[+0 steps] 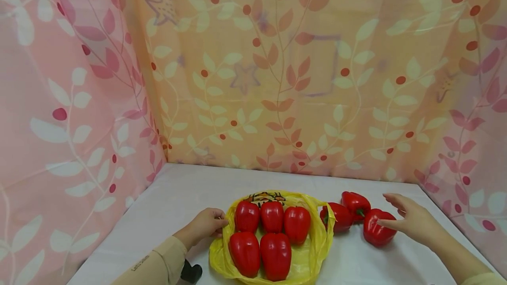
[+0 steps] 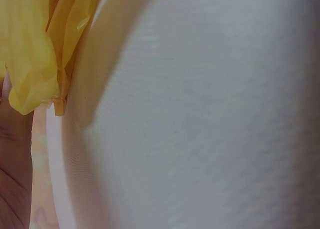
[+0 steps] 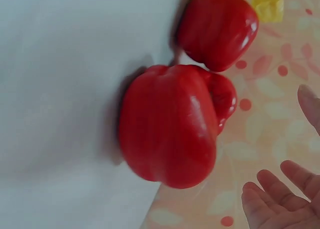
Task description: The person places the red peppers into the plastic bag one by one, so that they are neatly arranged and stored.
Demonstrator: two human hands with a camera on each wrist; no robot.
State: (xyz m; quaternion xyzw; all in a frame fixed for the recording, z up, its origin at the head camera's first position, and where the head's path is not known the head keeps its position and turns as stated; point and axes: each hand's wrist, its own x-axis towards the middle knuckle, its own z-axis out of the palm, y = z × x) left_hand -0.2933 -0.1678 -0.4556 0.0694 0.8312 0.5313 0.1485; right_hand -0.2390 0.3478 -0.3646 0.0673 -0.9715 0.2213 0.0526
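A yellow plastic bag (image 1: pixel 305 258) lies spread open on the white table, with several red bell peppers (image 1: pixel 276 254) inside in two rows. My left hand (image 1: pixel 205 225) pinches the bag's left rim; the left wrist view shows the yellow plastic (image 2: pixel 30 54) hanging beside the palm, fingertips hidden. Right of the bag lie three more peppers: one against its rim (image 1: pixel 339 218), one behind (image 1: pixel 355 203), and the nearest one (image 1: pixel 379 228) beside my right hand (image 1: pixel 413 219). That hand's fingers are spread around the nearest pepper (image 3: pixel 167 129) without closing; the right wrist view shows a gap.
The white tabletop (image 1: pixel 178 188) runs back to an orange leaf-patterned curtain (image 1: pixel 277 78). Pink patterned curtains (image 1: pixel 79 122) stand at the left and right sides. A small dark object (image 1: pixel 191 272) shows beside the left sleeve.
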